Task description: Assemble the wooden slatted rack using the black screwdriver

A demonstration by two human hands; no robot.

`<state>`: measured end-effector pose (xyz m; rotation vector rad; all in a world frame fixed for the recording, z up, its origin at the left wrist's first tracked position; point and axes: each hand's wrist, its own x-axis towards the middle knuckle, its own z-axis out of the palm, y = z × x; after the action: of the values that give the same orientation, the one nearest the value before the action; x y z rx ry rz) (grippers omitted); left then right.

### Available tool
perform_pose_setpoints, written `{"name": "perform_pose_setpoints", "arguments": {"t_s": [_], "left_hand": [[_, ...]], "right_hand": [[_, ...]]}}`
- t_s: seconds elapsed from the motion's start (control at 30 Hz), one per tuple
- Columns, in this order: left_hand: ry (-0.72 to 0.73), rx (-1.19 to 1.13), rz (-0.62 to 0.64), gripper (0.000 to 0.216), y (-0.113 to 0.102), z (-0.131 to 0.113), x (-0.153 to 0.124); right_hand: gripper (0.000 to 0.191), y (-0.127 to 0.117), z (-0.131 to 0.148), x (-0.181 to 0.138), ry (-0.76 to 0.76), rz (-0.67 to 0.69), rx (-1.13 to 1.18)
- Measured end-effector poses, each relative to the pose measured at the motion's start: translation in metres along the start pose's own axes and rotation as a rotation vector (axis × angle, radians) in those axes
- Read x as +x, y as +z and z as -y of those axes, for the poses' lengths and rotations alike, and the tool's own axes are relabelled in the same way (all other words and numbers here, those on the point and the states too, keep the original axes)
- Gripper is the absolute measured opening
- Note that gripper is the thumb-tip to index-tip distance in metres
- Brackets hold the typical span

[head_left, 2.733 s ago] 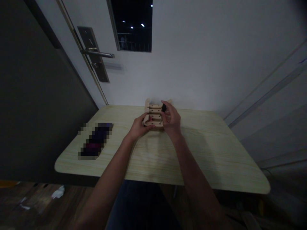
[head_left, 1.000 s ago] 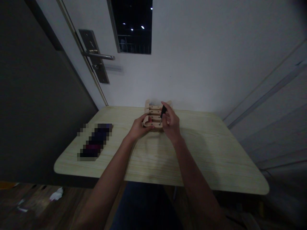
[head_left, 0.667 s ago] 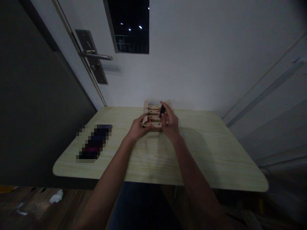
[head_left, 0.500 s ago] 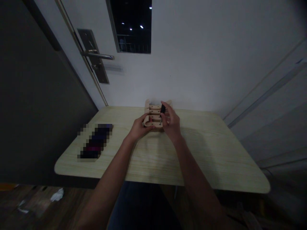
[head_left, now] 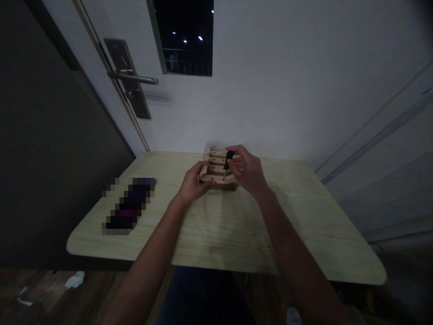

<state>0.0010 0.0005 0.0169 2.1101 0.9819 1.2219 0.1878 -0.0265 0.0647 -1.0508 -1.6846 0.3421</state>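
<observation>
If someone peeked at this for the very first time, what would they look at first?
Probably the pale wooden slatted piece near the middle of the table's far edge, with the left-hand grip on its left end and the right-hand grip holding a black-handled tool pointing down at it. Next might come the dark window in the white door behind, then the blocky, pixelated dark patch on the table's left side.

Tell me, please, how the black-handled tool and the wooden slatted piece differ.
The black-handled tool has a metallic shaft; the wooden slatted piece looks pale. The tool is slim, while the wooden piece is broader, with several bars. The tool is tilted in the right hand, while the left hand grips the wooden piece's side. Both are held.
</observation>
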Motion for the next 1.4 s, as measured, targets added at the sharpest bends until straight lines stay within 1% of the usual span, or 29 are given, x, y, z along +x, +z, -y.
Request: {"name": "perform_pose_setpoints", "arguments": {"t_s": [0.07,0.1,0.17,0.2,0.27,0.3,0.37,0.4,0.43,0.5,0.6,0.63,0.7,0.77,0.87,0.93,1.0,1.03,1.07,1.1,1.13,1.23,1.3,1.4], "left_hand": [[0.028,0.049,-0.005,0.041,-0.003,0.002,0.001],[0.063,0.098,-0.021,0.044,-0.004,0.002,0.001],[0.159,0.244,-0.022,0.045,-0.007,0.0,0.002],[0.196,0.338,-0.009,0.042,-0.007,-0.003,0.002],[0.226,0.531,0.043,0.032,-0.006,-0.012,0.0],[0.229,0.617,0.043,0.027,-0.005,-0.017,0.0],[0.212,0.755,0.018,0.026,-0.001,-0.028,-0.002],[0.188,0.806,0.024,0.027,0.001,-0.032,-0.003],[0.174,0.838,0.02,0.029,0.003,-0.034,-0.004],[0.176,0.855,0.056,0.033,0.005,-0.035,-0.005],[0.208,0.84,0.121,0.027,0.002,-0.03,-0.004],[0.212,0.842,0.121,0.023,0.0,-0.028,-0.004],[0.207,0.857,0.104,0.02,-0.004,-0.025,-0.003],[0.182,0.851,0.064,0.023,-0.009,-0.022,-0.003],[0.128,0.735,0.024,0.031,-0.017,-0.017,0.002],[0.067,0.59,-0.061,0.037,-0.02,-0.009,0.009],[-0.049,0.416,-0.148,0.043,-0.021,0.002,0.018],[-0.13,0.317,-0.16,0.047,-0.02,0.01,0.023],[-0.211,0.205,-0.14,0.052,-0.018,0.017,0.027],[-0.268,0.098,-0.108,0.054,-0.016,0.024,0.031],[-0.29,0.019,-0.086,0.053,-0.014,0.031,0.034],[-0.244,-0.054,-0.054,0.039,-0.007,0.047,0.036],[-0.215,-0.083,-0.061,0.035,-0.004,0.053,0.033],[-0.178,-0.099,-0.088,0.034,-0.001,0.055,0.027]], "right_hand": [[0.025,-0.005,0.002,0.01,-0.009,0.129,0.048],[0.026,-0.007,0.001,0.015,-0.003,0.187,0.074],[0.031,-0.009,-0.001,0.025,-0.01,0.298,0.13],[0.03,-0.01,-0.003,0.031,-0.026,0.338,0.136],[0.024,-0.012,-0.008,0.041,-0.039,0.427,0.157],[0.025,-0.013,-0.01,0.045,-0.016,0.477,0.175],[0.029,-0.019,-0.012,0.054,0.028,0.59,0.219],[0.03,-0.022,-0.012,0.057,0.039,0.647,0.24],[0.031,-0.026,-0.012,0.061,0.056,0.703,0.249],[0.029,-0.033,-0.01,0.066,0.075,0.785,0.25],[0.022,-0.039,-0.008,0.072,0.068,0.871,0.193],[0.02,-0.039,-0.007,0.073,0.066,0.896,0.176],[0.02,-0.034,-0.007,0.075,0.05,0.924,0.179],[0.02,-0.027,-0.008,0.075,0.016,0.939,0.193],[0.02,-0.016,-0.008,0.076,-0.052,0.923,0.144],[0.021,-0.01,-0.008,0.077,-0.095,0.884,0.084],[0.023,-0.004,-0.007,0.079,-0.142,0.839,-0.005],[0.023,-0.002,-0.005,0.08,-0.164,0.82,-0.048],[0.022,-0.001,-0.004,0.081,-0.181,0.804,-0.08],[0.021,0.001,-0.002,0.081,-0.195,0.786,-0.098],[0.02,0.002,0.001,0.081,-0.207,0.767,-0.103],[0.02,0.003,0.007,0.079,-0.237,0.722,-0.089],[0.02,0.002,0.009,0.078,-0.247,0.718,-0.095],[0.022,0.0,0.011,0.078,-0.236,0.738,-0.112]]}}
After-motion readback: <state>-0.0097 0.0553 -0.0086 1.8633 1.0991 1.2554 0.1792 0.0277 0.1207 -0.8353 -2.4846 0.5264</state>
